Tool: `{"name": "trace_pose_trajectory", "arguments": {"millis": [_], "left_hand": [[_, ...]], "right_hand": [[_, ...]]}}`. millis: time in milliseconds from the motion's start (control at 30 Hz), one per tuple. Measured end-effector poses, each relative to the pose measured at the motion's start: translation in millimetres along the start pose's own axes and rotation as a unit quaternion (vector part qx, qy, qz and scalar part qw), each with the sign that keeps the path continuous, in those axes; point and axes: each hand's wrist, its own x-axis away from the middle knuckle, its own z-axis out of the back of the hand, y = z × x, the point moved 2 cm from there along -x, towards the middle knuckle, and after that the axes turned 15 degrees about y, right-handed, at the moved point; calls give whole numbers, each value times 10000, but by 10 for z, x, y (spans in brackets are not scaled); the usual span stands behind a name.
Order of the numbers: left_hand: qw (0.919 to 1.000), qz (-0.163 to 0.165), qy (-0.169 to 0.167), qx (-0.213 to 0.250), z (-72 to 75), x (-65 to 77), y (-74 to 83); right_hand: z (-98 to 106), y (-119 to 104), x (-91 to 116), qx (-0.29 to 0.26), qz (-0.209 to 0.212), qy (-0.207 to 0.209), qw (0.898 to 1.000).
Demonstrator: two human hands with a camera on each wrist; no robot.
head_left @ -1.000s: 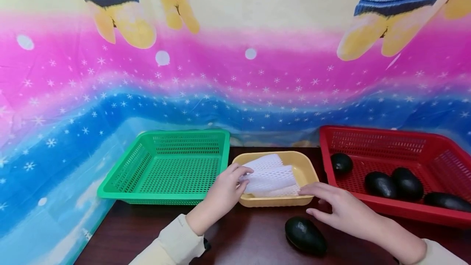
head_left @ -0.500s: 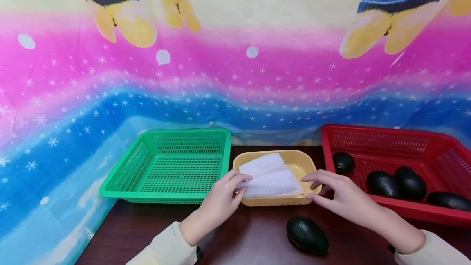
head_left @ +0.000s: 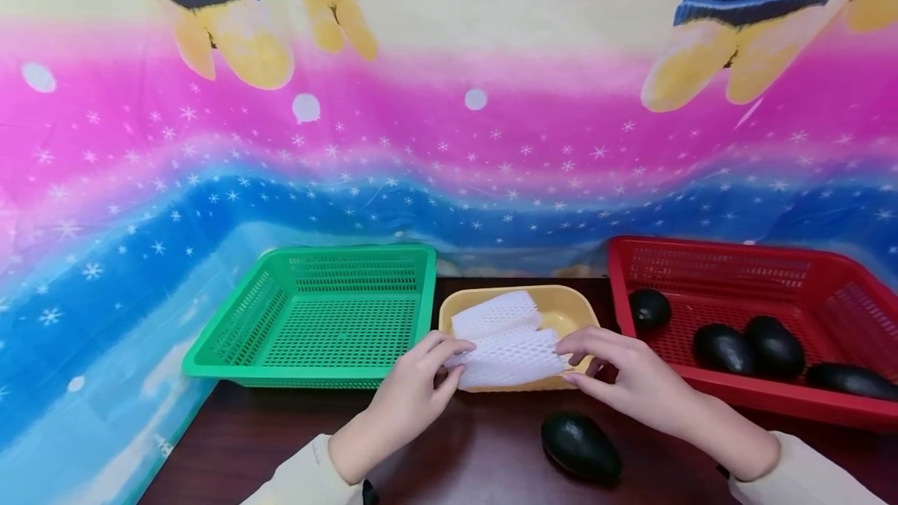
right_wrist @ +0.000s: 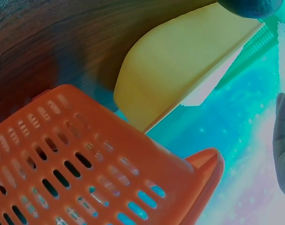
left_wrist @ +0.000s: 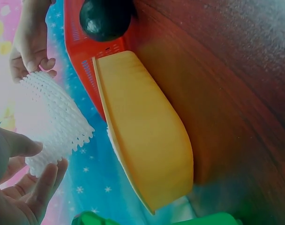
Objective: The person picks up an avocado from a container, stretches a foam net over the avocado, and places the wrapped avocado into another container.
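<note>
A white foam net sleeve [head_left: 512, 358] is held between both hands, just above the front of a yellow tray [head_left: 571, 309]. My left hand [head_left: 410, 384] pinches its left end; in the left wrist view the thumb lies over the mesh. At the opposite end, fingertips of my right hand [head_left: 627, 371] pinch the edge of the sleeve [left_wrist: 58, 117]. Another foam net sleeve [head_left: 494, 316] lies behind it in the tray. One dark avocado [head_left: 581, 446] rests on the table in front of the tray. The right wrist view shows little of the right hand [right_wrist: 284, 140].
To the left stands a green perforated basket [head_left: 344, 333]. A red basket [head_left: 859, 310] at the right contains several avocados [head_left: 726, 349]. Both baskets flank the tray on a dark wooden table [head_left: 477, 450], and a patterned cloth [head_left: 421, 154] hangs behind.
The front sleeve has come forward and up over the tray's near rim with my left hand. My right hand has moved from the tray's right side onto the sleeve's right end.
</note>
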Motion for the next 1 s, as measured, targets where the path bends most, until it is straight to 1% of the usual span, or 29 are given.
{"name": "trace_pose_trajectory", "arguments": {"millis": [167, 233, 367, 600, 733, 900, 1000], "left_hand": [[9998, -173, 115, 9, 6, 61, -6], [9996, -233, 166, 49, 1, 87, -5], [9996, -199, 172, 110, -5, 115, -3], [10000, -82, 18, 50, 3, 121, 27], [10000, -76, -48, 22, -3, 133, 38], [9999, -20, -170, -7, -10, 148, 38], [9994, 103, -309, 79, -11, 164, 39]], "right_hand": [[-40, 21, 4, -329, 272, 148, 9990], [-57, 36, 7, -412, 306, 147, 9986], [-81, 55, 3, -469, 257, 35, 9986], [-101, 8, -76, -507, 239, -184, 9983], [-104, -30, -121, -518, 300, -288, 9978], [-90, -69, -123, -464, 513, -201, 9974], [-91, -79, -89, -542, 449, -152, 9974]]}}
